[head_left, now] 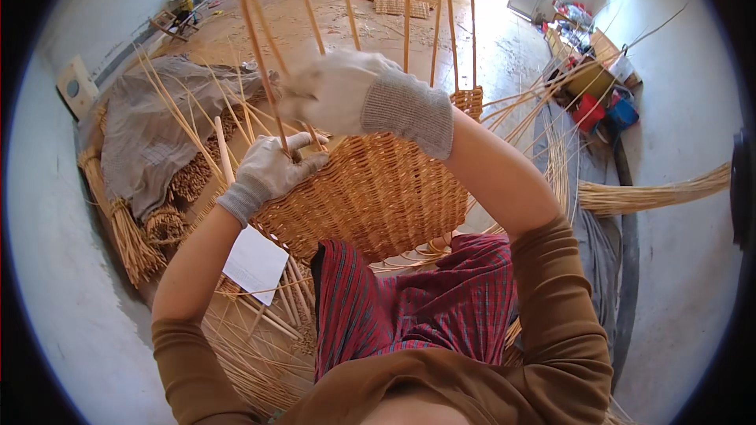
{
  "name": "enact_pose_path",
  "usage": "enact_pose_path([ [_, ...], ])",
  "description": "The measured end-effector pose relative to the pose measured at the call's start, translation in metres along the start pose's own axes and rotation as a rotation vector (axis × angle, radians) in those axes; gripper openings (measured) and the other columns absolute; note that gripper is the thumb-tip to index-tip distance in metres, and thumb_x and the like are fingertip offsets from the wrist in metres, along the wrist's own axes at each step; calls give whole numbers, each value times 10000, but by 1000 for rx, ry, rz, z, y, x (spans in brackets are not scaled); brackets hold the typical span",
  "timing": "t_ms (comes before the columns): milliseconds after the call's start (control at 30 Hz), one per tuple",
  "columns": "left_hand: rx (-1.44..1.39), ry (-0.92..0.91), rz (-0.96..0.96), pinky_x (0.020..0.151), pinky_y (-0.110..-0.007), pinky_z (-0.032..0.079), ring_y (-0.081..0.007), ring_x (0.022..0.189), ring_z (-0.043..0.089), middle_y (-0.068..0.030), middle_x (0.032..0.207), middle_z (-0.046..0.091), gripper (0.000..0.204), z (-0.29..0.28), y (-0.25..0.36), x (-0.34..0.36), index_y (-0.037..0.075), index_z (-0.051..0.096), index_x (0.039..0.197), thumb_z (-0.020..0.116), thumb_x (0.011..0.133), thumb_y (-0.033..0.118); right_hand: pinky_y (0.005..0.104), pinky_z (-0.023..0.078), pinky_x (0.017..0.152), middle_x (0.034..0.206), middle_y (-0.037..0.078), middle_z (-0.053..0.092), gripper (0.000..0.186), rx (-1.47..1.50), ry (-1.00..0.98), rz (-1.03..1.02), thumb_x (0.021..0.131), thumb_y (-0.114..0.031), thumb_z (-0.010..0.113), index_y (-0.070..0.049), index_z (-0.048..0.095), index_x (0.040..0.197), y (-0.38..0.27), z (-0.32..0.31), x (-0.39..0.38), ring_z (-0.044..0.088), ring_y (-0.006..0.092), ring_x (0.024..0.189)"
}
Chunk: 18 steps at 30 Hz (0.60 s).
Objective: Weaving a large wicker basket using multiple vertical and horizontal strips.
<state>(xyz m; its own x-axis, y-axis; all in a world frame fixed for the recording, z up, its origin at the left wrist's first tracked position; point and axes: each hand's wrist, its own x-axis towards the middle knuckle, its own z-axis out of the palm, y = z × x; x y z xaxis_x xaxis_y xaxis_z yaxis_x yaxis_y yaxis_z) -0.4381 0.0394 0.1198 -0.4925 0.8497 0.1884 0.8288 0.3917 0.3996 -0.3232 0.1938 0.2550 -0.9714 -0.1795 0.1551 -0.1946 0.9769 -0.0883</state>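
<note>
A golden-brown woven wicker basket (386,189) is tilted in front of my lap, with tall upright stakes (407,16) rising from its far edge. My left hand (272,167), in a pale glove with a grey cuff, grips the basket's left edge at the base of the stakes, thumb and forefinger on either side of the weave. Above that edge, my gloved right hand (339,93) reaches across to the left among the stakes. Its fingers are smeared by motion, so whether they hold a willow rod is unclear. Part of the rim is hidden behind this hand.
Bundled rods (126,240) and a grey cloth (146,134) lie at left. A white sheet (256,264) rests beside my leg over loose rods. At right, a rod bundle (654,190) sticks out near boxes and a red container (588,112). Woven panels (402,6) lie farther back.
</note>
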Motion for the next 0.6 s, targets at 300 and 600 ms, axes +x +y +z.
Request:
enact_pose_path([
  [300, -486, -103, 4, 874, -376, 521, -215, 914, 648, -81, 993, 718, 679, 0, -8, 0, 237, 588, 1381, 855, 789, 433, 225, 523, 614, 823, 55, 664, 286, 1228, 802, 78, 1031, -161, 554, -68, 511, 1298, 85, 50, -28, 698, 135, 807],
  [600, -301, 119, 340, 774, -369, 513, -184, 854, 593, -101, 1000, 605, 498, 8, 4, 17, 30, 633, 847, 861, 777, 468, 160, 339, 403, 869, 11, 654, 214, 1760, 943, 280, 1096, -212, 450, -135, 536, 1275, 92, 161, -113, 721, 125, 921],
])
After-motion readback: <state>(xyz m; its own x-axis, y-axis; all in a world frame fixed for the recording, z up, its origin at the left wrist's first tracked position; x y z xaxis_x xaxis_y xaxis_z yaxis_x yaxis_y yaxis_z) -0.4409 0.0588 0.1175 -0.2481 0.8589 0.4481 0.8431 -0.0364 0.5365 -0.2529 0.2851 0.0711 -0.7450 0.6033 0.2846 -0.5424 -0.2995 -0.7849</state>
